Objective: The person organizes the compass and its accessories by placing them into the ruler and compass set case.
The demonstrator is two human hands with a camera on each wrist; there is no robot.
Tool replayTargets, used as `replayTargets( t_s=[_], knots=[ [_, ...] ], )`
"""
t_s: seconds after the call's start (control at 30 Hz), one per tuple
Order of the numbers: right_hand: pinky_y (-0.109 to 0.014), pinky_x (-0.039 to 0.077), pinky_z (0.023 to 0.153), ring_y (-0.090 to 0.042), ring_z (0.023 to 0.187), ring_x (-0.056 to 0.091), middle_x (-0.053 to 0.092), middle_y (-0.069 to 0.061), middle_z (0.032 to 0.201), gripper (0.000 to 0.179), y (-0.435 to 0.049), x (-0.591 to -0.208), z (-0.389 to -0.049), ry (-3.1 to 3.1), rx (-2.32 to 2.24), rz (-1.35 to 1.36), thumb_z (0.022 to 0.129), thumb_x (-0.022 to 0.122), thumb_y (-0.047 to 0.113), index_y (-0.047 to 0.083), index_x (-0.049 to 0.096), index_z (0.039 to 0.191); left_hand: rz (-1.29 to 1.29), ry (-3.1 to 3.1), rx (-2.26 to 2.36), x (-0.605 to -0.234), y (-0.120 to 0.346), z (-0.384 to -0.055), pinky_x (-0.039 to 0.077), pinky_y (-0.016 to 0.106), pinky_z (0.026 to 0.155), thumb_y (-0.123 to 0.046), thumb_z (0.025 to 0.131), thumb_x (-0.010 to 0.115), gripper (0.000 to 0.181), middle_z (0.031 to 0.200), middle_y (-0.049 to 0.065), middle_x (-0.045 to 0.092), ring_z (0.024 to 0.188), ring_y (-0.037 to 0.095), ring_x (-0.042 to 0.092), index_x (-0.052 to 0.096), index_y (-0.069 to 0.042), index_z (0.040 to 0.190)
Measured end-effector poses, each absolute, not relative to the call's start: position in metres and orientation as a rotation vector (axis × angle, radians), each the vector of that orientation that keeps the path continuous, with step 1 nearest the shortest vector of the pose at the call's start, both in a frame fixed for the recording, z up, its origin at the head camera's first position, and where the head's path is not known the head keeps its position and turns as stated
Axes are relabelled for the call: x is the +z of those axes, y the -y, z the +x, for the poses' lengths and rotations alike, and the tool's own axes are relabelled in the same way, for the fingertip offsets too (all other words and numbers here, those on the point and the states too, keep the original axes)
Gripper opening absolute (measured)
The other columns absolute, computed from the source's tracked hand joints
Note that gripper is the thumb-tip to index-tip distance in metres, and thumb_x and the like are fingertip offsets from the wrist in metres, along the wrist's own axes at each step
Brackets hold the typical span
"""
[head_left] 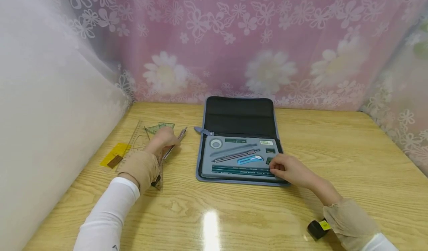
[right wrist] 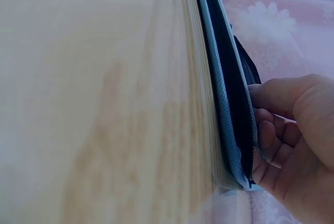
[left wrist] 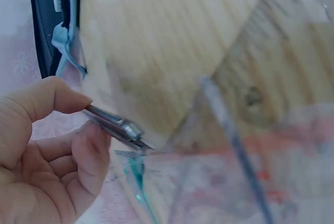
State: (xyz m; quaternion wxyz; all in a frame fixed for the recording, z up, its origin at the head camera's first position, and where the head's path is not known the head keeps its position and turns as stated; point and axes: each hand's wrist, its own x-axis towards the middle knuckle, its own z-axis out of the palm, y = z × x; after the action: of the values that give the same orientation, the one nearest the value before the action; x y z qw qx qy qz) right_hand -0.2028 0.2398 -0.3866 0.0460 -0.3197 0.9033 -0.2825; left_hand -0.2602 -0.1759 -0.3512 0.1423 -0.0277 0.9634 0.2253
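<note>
**Pinching a silver instrument (left wrist: 116, 124) to the left of an open zip case (head_left: 239, 113)**

Gripping the silver instrument between thumb and fingers of the left hand (head_left: 164, 139), slanted and well apart from the case, by the right side of a clear ruler plate (head_left: 135, 135). Impossible to tell whether touching that plate too. Lying near the left hand on the tabletop (head_left: 182, 202): a green set square (head_left: 168, 125), a yellow sheet (head_left: 115, 150) and a small brown block (head_left: 115, 161) overlapping the yellow.

Curling the fingers of the right hand (head_left: 291, 170) at the near right corner of the case, just beside the ends of dark green pencils (head_left: 242, 170). Impossible to tell whether gripping anything there.

Set into the grey tray (head_left: 207, 165) of the case, beyond the pencils: a blue cutter (head_left: 250, 159), a metallic pencil (head_left: 235, 156), a tape roll (head_left: 215, 143) and a white eraser (head_left: 266, 142). Hung behind: a pink flowered curtain (head_left: 220, 58).
</note>
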Motion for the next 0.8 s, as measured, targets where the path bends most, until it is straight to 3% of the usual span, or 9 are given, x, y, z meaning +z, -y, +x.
replayTargets(
  t_s=[0.1, 0.2, 0.6, 0.8],
  knots=[
    [-0.025, 0.041, 0.057, -0.008, 0.066, 0.045, 0.049, 0.005, 0.077, 0.008, -0.239, -0.386, -0.203, -2.761, -0.856, -0.981, 0.09, 0.061, 0.015, 0.008, 0.063, 0.086, -0.014, -2.855, 0.623, -0.344, 0.171, -0.259, 0.03, 0.02, 0.039, -0.013, 0.085, 0.063, 0.04, 0.044, -0.004, 0.03, 0.037, 0.008, 0.027, 0.042, -0.011, 0.051],
    [-0.025, 0.041, 0.057, -0.007, 0.066, 0.044, 0.049, 0.005, 0.077, 0.006, -0.239, -0.385, -0.202, -2.764, -0.851, -0.987, 0.09, 0.061, 0.013, 0.008, 0.063, 0.087, 0.023, -2.905, 0.594, -0.332, 0.159, -0.259, 0.03, 0.023, 0.042, -0.013, 0.084, 0.063, 0.043, 0.044, -0.005, 0.026, 0.039, 0.008, 0.022, 0.037, -0.014, 0.05],
    [-0.025, 0.042, 0.057, -0.007, 0.066, 0.045, 0.05, 0.006, 0.078, 0.006, -0.241, -0.389, -0.204, -2.767, -0.851, -1.004, 0.09, 0.061, 0.013, 0.008, 0.063, 0.087, 0.438, -2.994, 0.438, -0.32, 0.088, -0.259, 0.031, 0.023, 0.043, -0.013, 0.074, 0.068, 0.033, 0.048, -0.005, 0.036, 0.044, 0.011, 0.033, 0.045, -0.013, 0.051],
    [-0.025, 0.042, 0.057, -0.007, 0.066, 0.045, 0.05, 0.005, 0.078, 0.005, -0.242, -0.389, -0.205, -2.764, -0.847, -1.01, 0.089, 0.062, 0.013, 0.008, 0.063, 0.087, 0.587, -2.937, 0.447, -0.326, 0.057, -0.256, 0.024, 0.022, 0.039, -0.009, 0.077, 0.066, 0.041, 0.045, -0.006, 0.025, 0.04, 0.008, 0.023, 0.038, -0.014, 0.047]
  ],
)
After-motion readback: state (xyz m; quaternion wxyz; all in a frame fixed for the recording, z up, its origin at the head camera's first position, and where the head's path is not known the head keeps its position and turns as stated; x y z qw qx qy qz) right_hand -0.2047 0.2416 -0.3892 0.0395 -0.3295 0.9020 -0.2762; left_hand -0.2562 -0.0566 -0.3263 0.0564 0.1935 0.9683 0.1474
